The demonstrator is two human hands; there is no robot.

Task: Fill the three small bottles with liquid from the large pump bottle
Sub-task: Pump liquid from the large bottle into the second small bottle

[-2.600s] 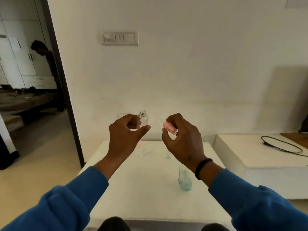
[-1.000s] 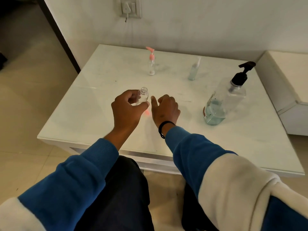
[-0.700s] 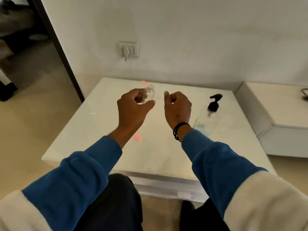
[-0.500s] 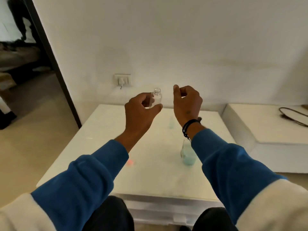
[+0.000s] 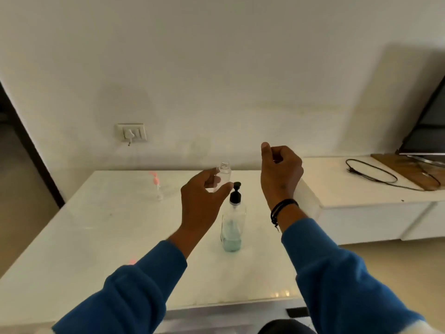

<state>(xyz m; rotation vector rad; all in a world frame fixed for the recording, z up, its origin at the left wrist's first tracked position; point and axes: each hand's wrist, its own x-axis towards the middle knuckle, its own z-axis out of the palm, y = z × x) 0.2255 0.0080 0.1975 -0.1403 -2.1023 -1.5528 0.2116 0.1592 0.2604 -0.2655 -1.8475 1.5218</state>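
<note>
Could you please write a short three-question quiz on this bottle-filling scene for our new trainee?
1. True or false: the small clear bottle gripped by the left hand has no cap on it.
2. What colour is the pump head of the large pump bottle standing on the white table? A) black B) pink C) white
3. Fill the blank: the liquid in the large pump bottle lies near its ____.

Key
1. True: its threaded neck stands open.
2. A. The pink pump belongs to the small bottle at the far left of the table.
3. Bottom: only a low bluish layer shows. The right hand, fingers curled, holds nothing visible.
</note>
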